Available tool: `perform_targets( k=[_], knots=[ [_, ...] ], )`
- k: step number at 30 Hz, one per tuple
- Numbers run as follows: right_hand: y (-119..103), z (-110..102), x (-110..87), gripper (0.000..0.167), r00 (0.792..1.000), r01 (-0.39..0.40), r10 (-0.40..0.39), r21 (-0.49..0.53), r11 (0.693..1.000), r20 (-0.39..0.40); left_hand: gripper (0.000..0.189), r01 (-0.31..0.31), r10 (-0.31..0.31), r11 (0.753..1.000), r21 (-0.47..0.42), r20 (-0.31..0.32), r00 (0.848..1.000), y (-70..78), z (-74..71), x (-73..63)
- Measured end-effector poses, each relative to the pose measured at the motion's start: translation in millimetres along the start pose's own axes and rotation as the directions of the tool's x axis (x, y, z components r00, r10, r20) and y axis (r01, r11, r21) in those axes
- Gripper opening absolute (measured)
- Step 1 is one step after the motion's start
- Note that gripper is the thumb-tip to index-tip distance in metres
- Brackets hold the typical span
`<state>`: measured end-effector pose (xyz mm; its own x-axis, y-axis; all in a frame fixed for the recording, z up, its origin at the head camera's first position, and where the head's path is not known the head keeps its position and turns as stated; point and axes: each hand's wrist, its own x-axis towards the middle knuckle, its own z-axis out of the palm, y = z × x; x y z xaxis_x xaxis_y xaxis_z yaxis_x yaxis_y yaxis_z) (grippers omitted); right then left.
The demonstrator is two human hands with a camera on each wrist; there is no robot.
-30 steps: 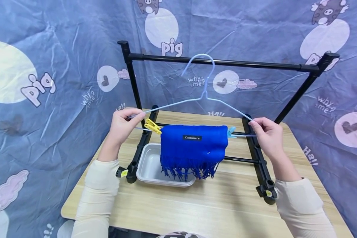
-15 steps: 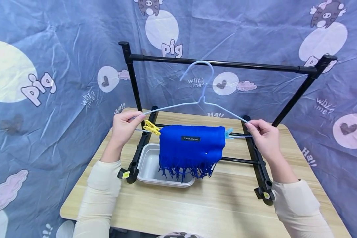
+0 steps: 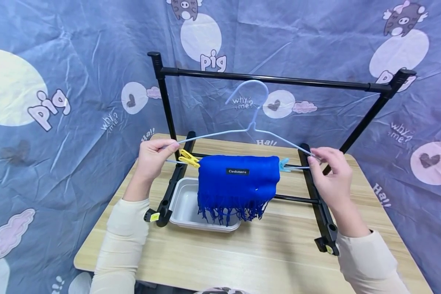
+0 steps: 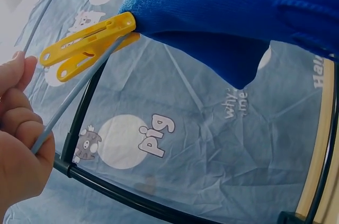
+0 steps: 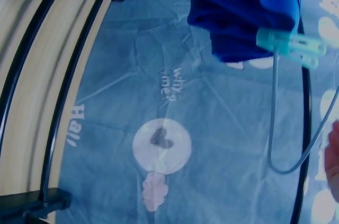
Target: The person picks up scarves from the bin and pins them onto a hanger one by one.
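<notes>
A pale blue clothes hanger (image 3: 220,132) is held level above the table, its hook below and in front of the rack's top bar. My left hand (image 3: 155,157) pinches its left end. At its right end is my right hand (image 3: 332,173), thumb and curled fingers around the upper arm; contact is partly hidden. A folded blue scarf (image 3: 239,183) with a fringe and a "Cashmere" label hangs over the lower bar. A yellow clothespin (image 4: 90,41) clips it on the left, a light-blue clothespin (image 5: 291,48) on the right.
A black rack (image 3: 279,79) stands on the wooden table (image 3: 242,261), its feet at both sides. Beneath the scarf is a white plastic basin (image 3: 206,225). Patterned blue fabric (image 3: 106,61) forms the backdrop.
The hanger's hook has come down from overlapping the top bar to below it. My right hand's thumb and fingers have shifted and spread slightly at the hanger's end. The left hand keeps its pinch.
</notes>
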<state>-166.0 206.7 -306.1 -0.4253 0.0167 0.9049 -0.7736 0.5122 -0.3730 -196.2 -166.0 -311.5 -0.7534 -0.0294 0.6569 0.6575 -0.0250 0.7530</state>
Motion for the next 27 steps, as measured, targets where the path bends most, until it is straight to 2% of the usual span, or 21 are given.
perform_targets(
  k=[2, 4, 6, 8, 10, 12, 14, 18, 27],
  knots=[
    [4, 2, -4.4, 0.02, 0.995, 0.092, -0.092, -0.019, 0.996, 0.024, 0.008, -0.001, 0.001, 1.0, -0.016, -0.002, 1.0, 0.7, 0.2, -0.2],
    [6, 3, -8.8, 0.032, 0.985, 0.137, -0.13, -0.053, 0.989, 0.115, 0.006, -0.001, 0.001, 0.999, -0.035, -0.003, 1.0, 1.4, 0.1, -0.2],
    [5, 3, -12.0, 0.039, 0.961, 0.136, -0.104, -0.11, 0.985, 0.256, 0.014, -0.003, 0.003, 0.999, -0.052, 0.001, 1.0, 2.2, -0.1, -0.2],
    [4, 2, -13.8, 0.041, 0.922, 0.113, -0.04, -0.167, 0.98, 0.386, 0.022, -0.003, 0.004, 0.998, -0.057, 0.007, 1.0, 2.7, -0.5, -0.2],
    [2, 3, -14.1, 0.047, 0.883, 0.076, 0.023, -0.192, 0.979, 0.468, 0.029, -0.006, 0.007, 0.998, -0.062, 0.01, 1.0, 2.9, -0.9, -0.1],
    [2, 4, -13.8, 0.055, 0.863, 0.053, 0.052, -0.192, 0.98, 0.502, 0.034, -0.009, 0.01, 0.998, -0.065, 0.011, 1.0, 2.5, -1.1, 0.0],
    [2, 5, -13.5, 0.055, 0.861, 0.04, 0.052, -0.168, 0.985, 0.506, 0.037, -0.007, 0.008, 0.997, -0.08, 0.011, 1.0, 1.9, -0.9, 0.0],
    [4, 5, -14.2, 0.051, 0.875, 0.019, 0.035, -0.105, 0.994, 0.484, 0.039, -0.008, 0.009, 0.993, -0.118, 0.007, 1.0, 0.3, -0.1, 0.4],
    [13, 4, -17.6, 0.041, 0.933, -0.005, 0.008, -0.007, 1.0, 0.359, 0.033, 0.002, -0.004, 0.994, -0.11, -0.013, 1.0, -1.2, -2.4, -1.0]
  ],
)
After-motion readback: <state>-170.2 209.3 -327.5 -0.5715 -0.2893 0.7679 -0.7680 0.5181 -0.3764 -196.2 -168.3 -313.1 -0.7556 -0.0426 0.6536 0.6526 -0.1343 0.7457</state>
